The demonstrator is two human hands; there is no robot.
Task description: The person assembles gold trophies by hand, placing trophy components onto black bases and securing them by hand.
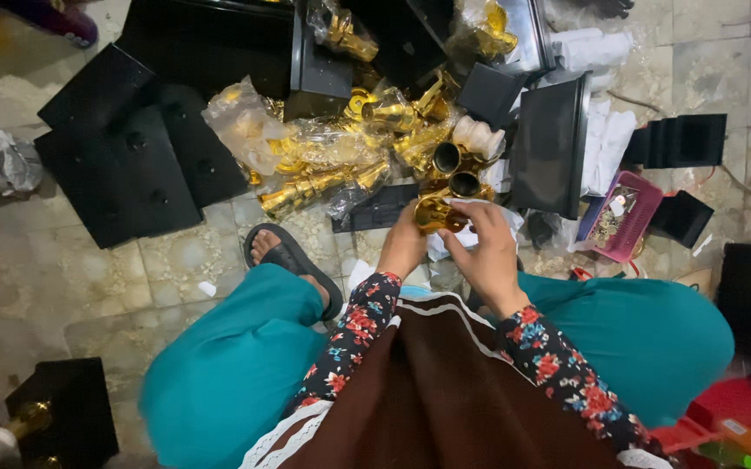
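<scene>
Head view: both hands hold a small shiny gold metal cup point(435, 214) over the lap, left hand point(403, 245) cupping its side, right hand point(486, 257) pinching its rim beside white paper point(479, 227). It looks rigid, light and slippery (probably scratch-prone), best gripped around the body. More gold parts in clear plastic bags point(323, 165) lie just beyond.

Single view only, from a head-worn camera looking steeply down over the wearer's lap to a tiled floor point(175, 269). Close range: both hands sit near frame centre, scattered items spread toward the upper edge
</scene>
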